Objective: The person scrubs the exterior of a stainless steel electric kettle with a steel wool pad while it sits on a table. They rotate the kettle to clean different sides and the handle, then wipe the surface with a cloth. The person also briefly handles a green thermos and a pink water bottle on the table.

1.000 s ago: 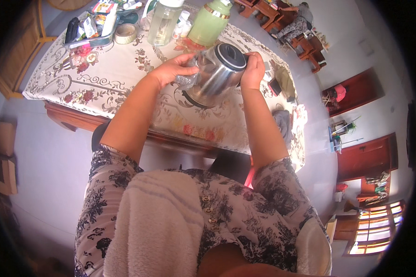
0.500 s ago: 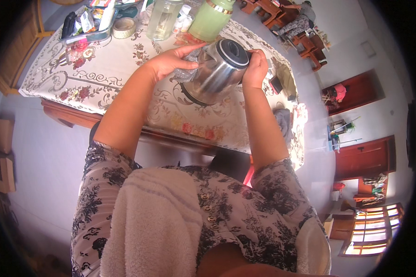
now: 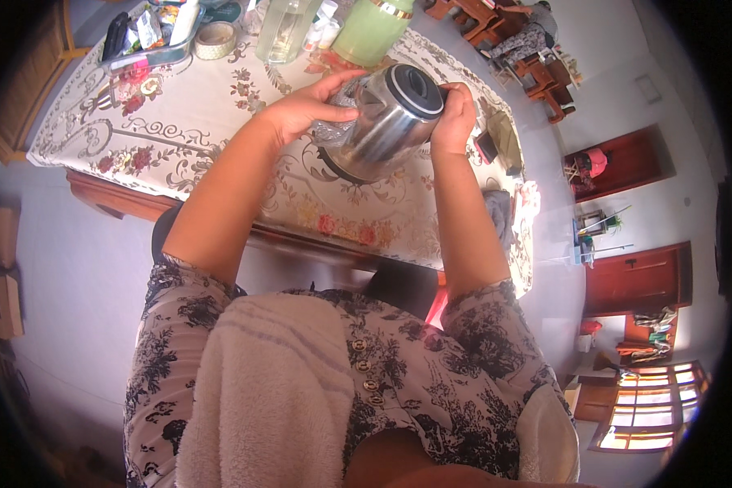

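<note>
A shiny stainless-steel electric kettle (image 3: 389, 128) with a black lid and dark base rim leans over the flowered tablecloth (image 3: 179, 134). My right hand (image 3: 454, 118) is closed on its right side, where the handle would be; the handle is hidden behind the fingers. With thumb and fingers, my left hand (image 3: 307, 107) presses a crumpled silvery cloth (image 3: 337, 124) against the left side of the kettle near the spout. Whether the base touches the table I cannot tell.
Behind the kettle stand a green flask (image 3: 372, 32), a clear jug (image 3: 286, 37) and small white bottles (image 3: 325, 31). A roll of tape (image 3: 215, 41) and a glass tray of packets (image 3: 150, 55) are at far left. A phone (image 3: 486, 146) and grey cloth (image 3: 498, 213) lie right.
The kettle and both hands have shifted slightly to the right in the picture. Both hands keep their hold, and the silvery cloth stays against the kettle's side.
</note>
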{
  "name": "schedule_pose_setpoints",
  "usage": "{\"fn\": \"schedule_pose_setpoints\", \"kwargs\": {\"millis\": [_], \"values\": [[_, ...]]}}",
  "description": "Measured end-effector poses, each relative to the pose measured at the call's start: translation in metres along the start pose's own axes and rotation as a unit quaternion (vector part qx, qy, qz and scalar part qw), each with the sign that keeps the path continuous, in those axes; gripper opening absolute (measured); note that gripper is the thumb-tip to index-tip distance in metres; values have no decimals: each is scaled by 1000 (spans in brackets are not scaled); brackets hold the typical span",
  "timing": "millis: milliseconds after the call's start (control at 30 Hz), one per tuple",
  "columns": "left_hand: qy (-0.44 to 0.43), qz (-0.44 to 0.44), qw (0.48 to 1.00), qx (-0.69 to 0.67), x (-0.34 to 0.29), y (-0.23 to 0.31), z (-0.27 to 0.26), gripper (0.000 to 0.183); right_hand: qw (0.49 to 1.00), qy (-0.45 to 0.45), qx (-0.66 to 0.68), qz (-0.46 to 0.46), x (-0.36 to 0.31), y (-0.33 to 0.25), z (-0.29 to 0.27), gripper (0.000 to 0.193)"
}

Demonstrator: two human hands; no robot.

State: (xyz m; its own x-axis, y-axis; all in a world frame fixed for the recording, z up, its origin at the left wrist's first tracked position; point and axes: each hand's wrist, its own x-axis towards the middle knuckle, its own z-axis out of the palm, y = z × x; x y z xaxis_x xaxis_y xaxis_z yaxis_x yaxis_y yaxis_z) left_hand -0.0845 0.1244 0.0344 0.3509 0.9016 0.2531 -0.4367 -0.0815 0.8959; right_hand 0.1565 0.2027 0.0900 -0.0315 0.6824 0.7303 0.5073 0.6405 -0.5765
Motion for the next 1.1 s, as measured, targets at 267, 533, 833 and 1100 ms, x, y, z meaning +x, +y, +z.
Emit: {"fn": "schedule_pose_setpoints", "kwargs": {"millis": [267, 533, 833, 1100], "values": [[-23, -28, 999, 39, -1, 12, -7, 87, 1000, -4, 28, -7, 2, 3, 1, 26], [3, -14, 999, 49, 13, -8, 3, 89, 999, 3, 39, -19, -3, 2, -8, 24], [130, 73, 989, -16, 10, -3, 36, 78, 1000, 8, 24, 2, 0, -28, -4, 27], [88, 42, 995, -24, 1, -3, 26, 75, 999, 27, -3, -31, 1, -17, -3, 23]]}}
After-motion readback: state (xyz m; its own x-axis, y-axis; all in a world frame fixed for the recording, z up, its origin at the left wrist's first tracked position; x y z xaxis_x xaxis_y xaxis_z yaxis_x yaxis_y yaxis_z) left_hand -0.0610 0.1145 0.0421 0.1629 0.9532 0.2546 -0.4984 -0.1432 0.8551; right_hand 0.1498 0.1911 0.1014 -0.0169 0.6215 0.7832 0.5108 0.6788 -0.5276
